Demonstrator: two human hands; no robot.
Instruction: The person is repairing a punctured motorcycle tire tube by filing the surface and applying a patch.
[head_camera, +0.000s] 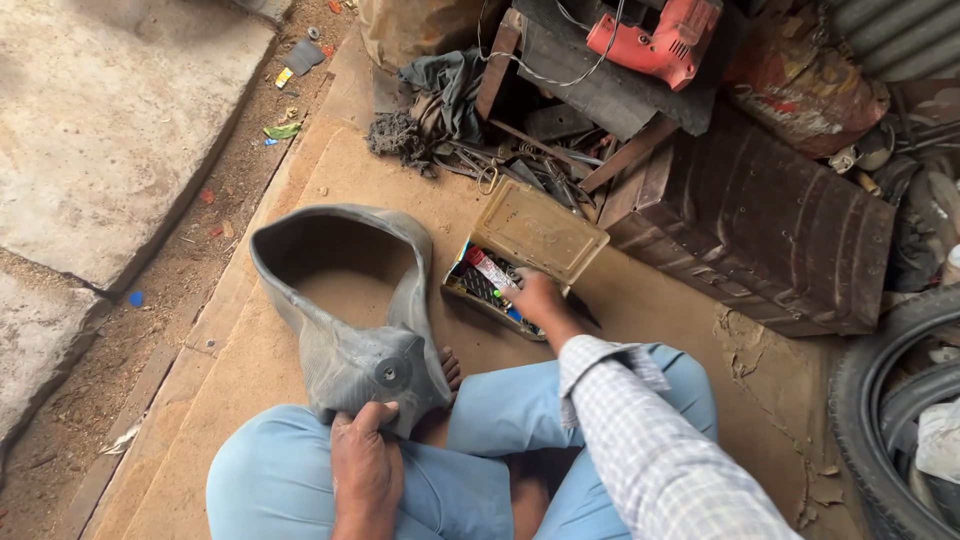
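While I look down from the head camera, I see concrete slabs (100, 130) at the far left, with a strip of dirt littered with scraps beside them. Next comes the brown board floor (330, 170) I sit on, legs crossed in light blue trousers (270, 480). My left hand (365, 470) has its grip clenched on the near end of a grey rubber inner tube (345, 300), thumb pressed just below its round valve patch (392, 373); the tube loops away from my knee and lies flat on the floor. Just right of it sits a small open tin box (525, 250), lid tilted back, filled with colourful small packets. My right hand (535, 297), in a checked sleeve, reaches into that box; I cannot tell whether its fingers are closed on anything. Farther right stands a dark metal trunk (760, 230), a red power drill (655, 40) above it, and black tyres (880, 420) at the edge.
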